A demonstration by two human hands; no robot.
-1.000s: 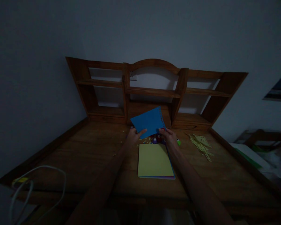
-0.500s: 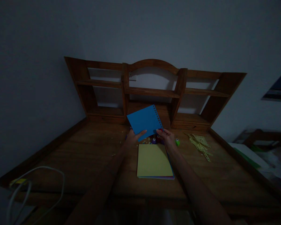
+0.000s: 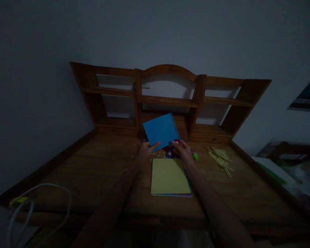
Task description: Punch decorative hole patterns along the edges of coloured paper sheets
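Note:
A blue sheet of paper (image 3: 160, 131), with a row of punched holes down its right edge, is held up tilted above the desk. My left hand (image 3: 145, 150) pinches its lower left corner between thumb and fingers. At the lower right corner, my right hand (image 3: 182, 148) is closed on what looks like a small red craft punch (image 3: 176, 141), mostly covered by the fingers. Just below the sheet sit a purple punch (image 3: 169, 155) and a green punch (image 3: 195, 156). Nearer to me lies a stack of coloured paper (image 3: 170, 177) with a yellow sheet on top.
Paper bits (image 3: 158, 154) are scattered behind the stack. Yellow perforated paper strips (image 3: 220, 158) lie on the right of the wooden desk (image 3: 98, 165). A wooden shelf unit (image 3: 167, 100) rises at the back. A white cable (image 3: 68, 196) loops at the front left.
Both hands have shifted the blue sheet slightly up and to the right. More of the red punch shows by my right fingers. The paper stack stays in place.

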